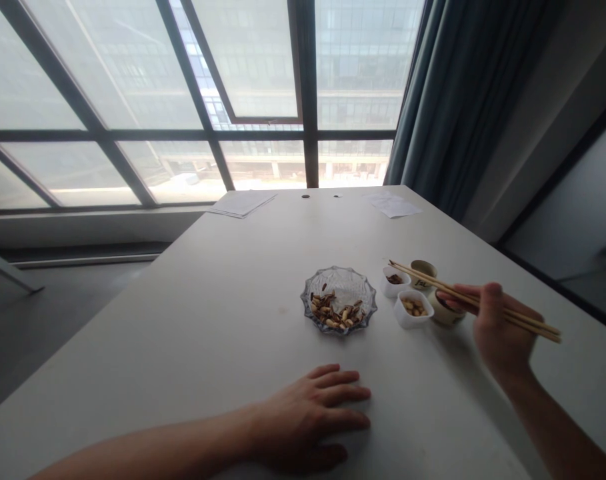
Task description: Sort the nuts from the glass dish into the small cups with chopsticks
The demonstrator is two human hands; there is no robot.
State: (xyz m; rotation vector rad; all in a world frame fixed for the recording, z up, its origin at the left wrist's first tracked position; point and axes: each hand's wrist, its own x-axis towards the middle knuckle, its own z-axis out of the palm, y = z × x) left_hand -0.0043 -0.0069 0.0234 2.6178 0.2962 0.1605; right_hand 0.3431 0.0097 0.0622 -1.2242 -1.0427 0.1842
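Note:
My right hand (505, 330) grips a pair of wooden chopsticks (445, 287), their tips over a small white plastic cup (393, 288) of dark seeds. Whether the tips hold a seed is too small to tell. Just below the chopsticks stands another white plastic cup (411, 320) with pale nuts. Two small ceramic cups stand beside these: one farther back (423, 267), one (447, 321) partly hidden by my right hand. A scalloped glass dish (353, 283) holds mixed pale nuts and dark seeds. Nearer to me, my left hand (315, 413) lies flat on the table, fingers spread, holding nothing.
The white table (223, 300) reaches toward large windows. A stack of papers (243, 202) lies at its far left and loose sheets (395, 203) at its far right. Two round holes mark the far edge. A dark curtain (447, 87) hangs at the right.

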